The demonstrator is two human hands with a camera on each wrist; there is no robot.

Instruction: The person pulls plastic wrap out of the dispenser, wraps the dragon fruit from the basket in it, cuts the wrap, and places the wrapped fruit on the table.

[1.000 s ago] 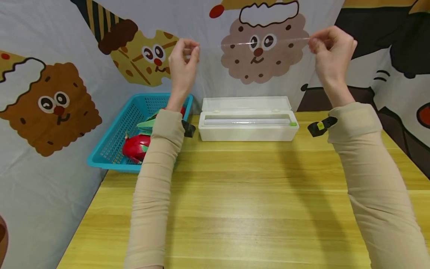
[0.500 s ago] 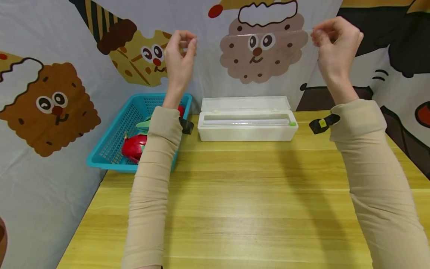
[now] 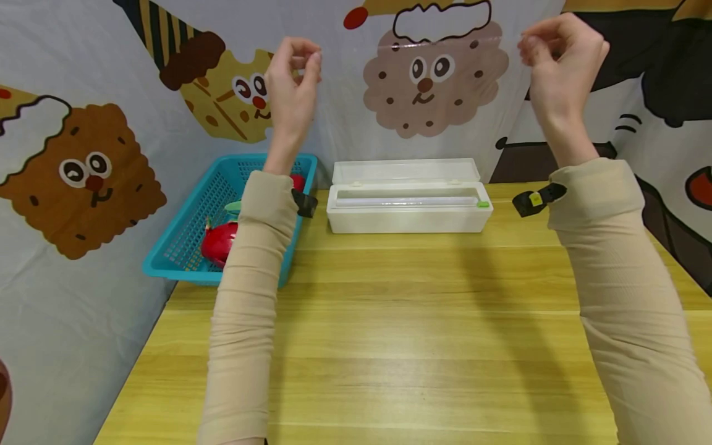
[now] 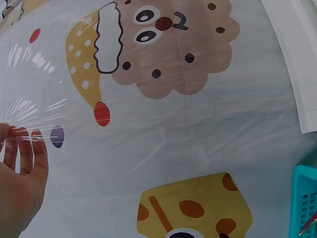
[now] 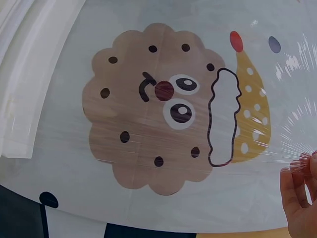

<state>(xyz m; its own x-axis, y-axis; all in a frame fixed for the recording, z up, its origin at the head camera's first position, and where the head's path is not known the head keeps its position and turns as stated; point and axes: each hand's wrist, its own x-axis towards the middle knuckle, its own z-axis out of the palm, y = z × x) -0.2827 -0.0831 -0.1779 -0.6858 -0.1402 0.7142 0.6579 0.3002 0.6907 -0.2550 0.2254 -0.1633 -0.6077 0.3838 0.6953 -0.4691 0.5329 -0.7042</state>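
A sheet of clear cling film (image 3: 428, 44) is stretched between the two raised hands, its upper edge a faint shiny line in front of the printed cloth. My left hand (image 3: 292, 93) pinches one corner between thumb and fingers; in the left wrist view creases (image 4: 25, 108) fan out from that grip. The opposite corner is pinched by my right hand (image 3: 566, 83), with similar pleats (image 5: 299, 131) in the right wrist view. Below and between the hands stands a white film dispenser box (image 3: 408, 221), its lid (image 3: 406, 169) raised and a film roll (image 3: 406, 202) inside.
Left of the box is a blue basket (image 3: 152, 270), partly hidden by the left sleeve. In it lie a red dragon fruit (image 3: 218, 243) and a green item (image 3: 233, 207). A cartoon-printed cloth (image 3: 345, 111) hangs behind the wooden table (image 3: 389, 334).
Both hands have risen and moved slightly apart, lifting the film's upper edge higher up the printed cloth. The dispenser box and basket stay in place.
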